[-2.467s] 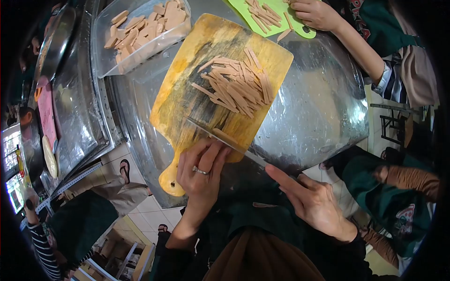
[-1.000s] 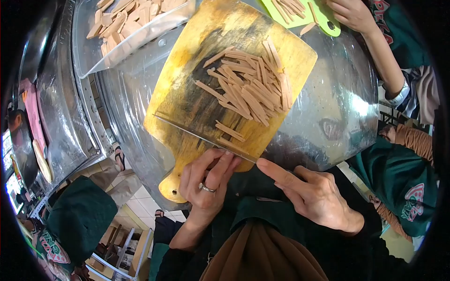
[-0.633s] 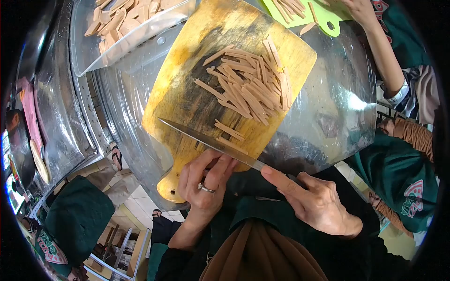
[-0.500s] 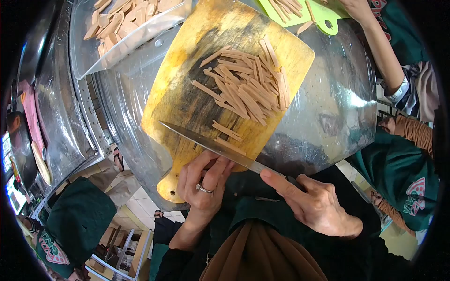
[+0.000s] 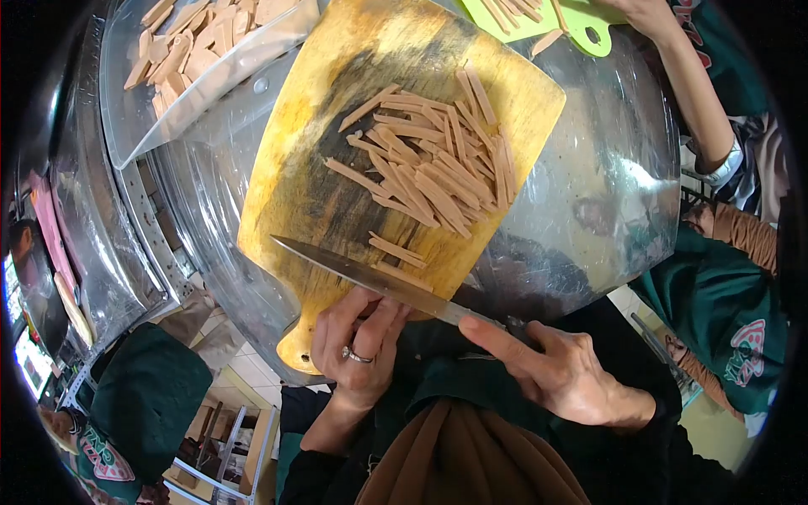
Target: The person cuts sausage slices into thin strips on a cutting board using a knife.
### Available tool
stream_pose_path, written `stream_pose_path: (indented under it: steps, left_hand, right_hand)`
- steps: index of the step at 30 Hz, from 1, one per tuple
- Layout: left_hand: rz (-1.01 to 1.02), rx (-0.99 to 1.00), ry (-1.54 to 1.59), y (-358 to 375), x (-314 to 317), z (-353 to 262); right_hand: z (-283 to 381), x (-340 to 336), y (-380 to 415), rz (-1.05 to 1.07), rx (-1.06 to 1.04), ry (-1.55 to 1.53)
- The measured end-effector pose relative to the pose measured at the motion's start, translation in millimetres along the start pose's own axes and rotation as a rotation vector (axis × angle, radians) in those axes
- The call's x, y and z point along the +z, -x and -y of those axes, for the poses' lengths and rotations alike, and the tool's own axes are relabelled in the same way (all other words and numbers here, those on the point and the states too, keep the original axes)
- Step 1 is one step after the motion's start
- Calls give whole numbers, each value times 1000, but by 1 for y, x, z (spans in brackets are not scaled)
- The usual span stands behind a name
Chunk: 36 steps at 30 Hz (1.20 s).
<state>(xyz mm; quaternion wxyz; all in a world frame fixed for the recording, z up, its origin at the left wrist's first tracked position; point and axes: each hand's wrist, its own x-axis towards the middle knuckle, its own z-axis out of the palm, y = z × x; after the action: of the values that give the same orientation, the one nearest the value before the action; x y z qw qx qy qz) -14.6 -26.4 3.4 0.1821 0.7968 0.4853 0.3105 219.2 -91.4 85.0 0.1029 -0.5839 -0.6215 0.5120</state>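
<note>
My right hand (image 5: 564, 370) is closed around the handle of a long knife (image 5: 362, 273), its index finger stretched along the top of the blade. The blade lies across the lower part of a worn yellow cutting board (image 5: 286, 168), its tip to the left. My left hand (image 5: 362, 337), a ring on one finger, has its fingers curled close against the near side of the blade. Whatever those fingertips pinch is hidden. Just beyond the blade lie a few cut strips (image 5: 397, 251) of pinkish-brown meat, perhaps sausage. A larger pile of strips (image 5: 429, 168) covers the board's middle.
A clear plastic tub (image 5: 210, 101) of flat meat pieces (image 5: 202, 42) stands at upper left. At upper right, another person's hand (image 5: 644, 13) is near a green cutting board (image 5: 581, 38) bearing strips. The metal table (image 5: 572, 210) extends right. Other people in green aprons stand at both sides.
The board, strips and tub appear slightly further left and lower, as the view has shifted. Both hands and the knife keep nearly the same pose.
</note>
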Motion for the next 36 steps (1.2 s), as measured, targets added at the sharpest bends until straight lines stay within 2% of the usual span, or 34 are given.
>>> stream_pose_path:
  steps: [9, 14, 17, 28, 31, 36]
  left_hand:
    - [-60, 22, 9, -2, 6, 0]
    - [-132, 43, 27, -2, 12, 1]
    - [-151, 53, 28, 0, 12, 1]
    - [-152, 69, 20, 1, 10, 2]
    - [-147, 66, 21, 3, 11, 4]
    - [-127, 61, 25, 3, 8, 3]
  right_hand:
    - [-4, 18, -31, -119, -64, 206]
    - [-10, 14, -43, -167, -93, 1]
    - [3, 6, -36, -133, -21, 4]
    - [8, 9, 2, -199, -38, 131]
    - [15, 2, 6, -110, 19, 252]
    - [6, 15, 9, -172, -49, 246]
